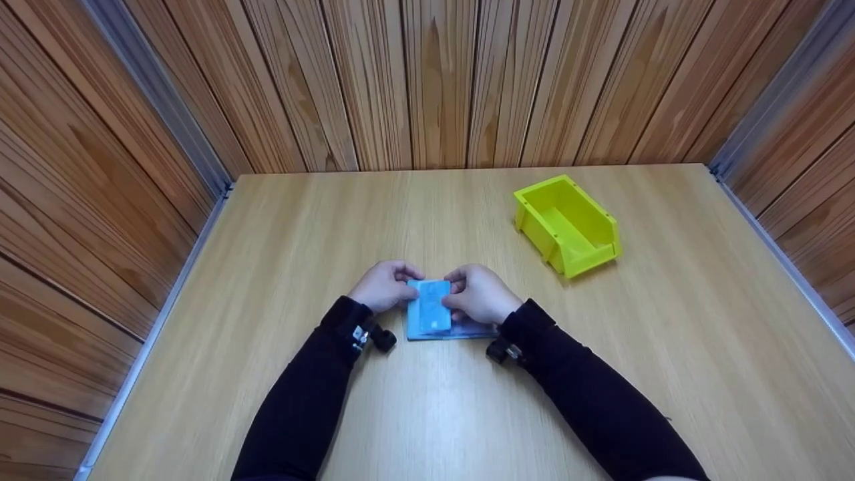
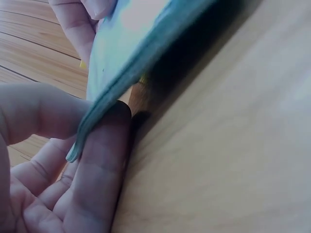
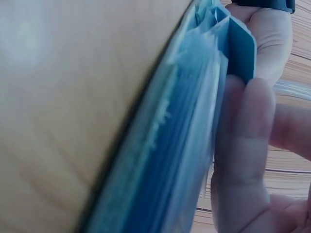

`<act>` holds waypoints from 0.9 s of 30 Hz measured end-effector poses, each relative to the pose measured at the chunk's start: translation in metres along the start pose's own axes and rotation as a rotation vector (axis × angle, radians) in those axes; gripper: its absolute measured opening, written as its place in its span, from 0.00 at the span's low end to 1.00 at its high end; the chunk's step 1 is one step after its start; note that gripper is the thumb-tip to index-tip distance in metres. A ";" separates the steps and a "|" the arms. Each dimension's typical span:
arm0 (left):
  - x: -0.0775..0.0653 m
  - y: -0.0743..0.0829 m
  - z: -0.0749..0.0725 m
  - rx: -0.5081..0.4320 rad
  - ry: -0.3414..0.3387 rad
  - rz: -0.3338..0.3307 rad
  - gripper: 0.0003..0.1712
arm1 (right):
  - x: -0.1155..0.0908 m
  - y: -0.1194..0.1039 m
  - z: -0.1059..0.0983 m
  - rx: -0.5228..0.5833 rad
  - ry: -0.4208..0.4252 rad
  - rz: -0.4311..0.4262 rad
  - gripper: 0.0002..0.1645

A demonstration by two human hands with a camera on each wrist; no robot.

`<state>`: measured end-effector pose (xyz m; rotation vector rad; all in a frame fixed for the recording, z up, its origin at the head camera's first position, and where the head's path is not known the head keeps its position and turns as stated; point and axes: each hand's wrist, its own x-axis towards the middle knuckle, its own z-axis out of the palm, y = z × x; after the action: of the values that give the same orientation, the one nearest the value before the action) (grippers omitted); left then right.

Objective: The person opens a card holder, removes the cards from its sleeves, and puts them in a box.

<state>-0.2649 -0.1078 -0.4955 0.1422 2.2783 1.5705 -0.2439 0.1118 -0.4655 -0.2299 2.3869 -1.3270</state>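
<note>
A light-blue booklet-like card holder [image 1: 413, 327] lies on the table in front of me. Over its left half sits a blue card [image 1: 435, 307], or a card-sized leaf; I cannot tell which. My left hand [image 1: 383, 287] pinches the holder's left edge; in the left wrist view, thumb and finger grip the thin cover edge [image 2: 109, 94], raised a little off the table. The right hand [image 1: 485, 295] pinches the blue piece at its right side. Stacked clear and blue leaves [image 3: 165, 160] show in the right wrist view, with a stiff blue flap [image 3: 241, 51] by the fingers.
A yellow-green open bin [image 1: 568, 227] stands on the table [image 1: 320, 227] at the back right, beyond the right hand. Wood-panelled walls [image 1: 437, 80] enclose the table at the back and both sides. Small dark devices are strapped to both wrists.
</note>
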 end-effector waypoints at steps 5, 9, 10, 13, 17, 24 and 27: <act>0.000 0.000 0.001 0.030 0.007 0.000 0.17 | 0.000 0.001 -0.001 0.007 0.019 0.017 0.26; 0.000 0.000 0.001 0.049 0.015 -0.005 0.17 | 0.000 0.001 -0.004 -0.019 0.019 0.015 0.25; 0.000 0.000 0.001 0.050 0.017 -0.006 0.16 | 0.000 0.001 -0.006 -0.026 0.019 0.019 0.25; 0.000 0.000 0.001 0.046 0.017 -0.007 0.16 | 0.000 0.002 -0.014 -0.052 0.025 0.035 0.25; 0.000 0.000 0.002 0.049 0.013 0.005 0.17 | -0.002 0.004 -0.030 -0.107 0.050 0.057 0.23; 0.001 0.000 0.001 0.022 0.014 -0.004 0.19 | -0.006 0.005 -0.055 -0.117 0.101 0.077 0.17; 0.000 0.000 0.000 -0.014 -0.011 -0.010 0.20 | -0.007 0.004 -0.061 -0.097 0.117 0.080 0.16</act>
<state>-0.2651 -0.1079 -0.4949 0.1344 2.2556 1.5770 -0.2625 0.1639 -0.4383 -0.0850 2.5326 -1.2214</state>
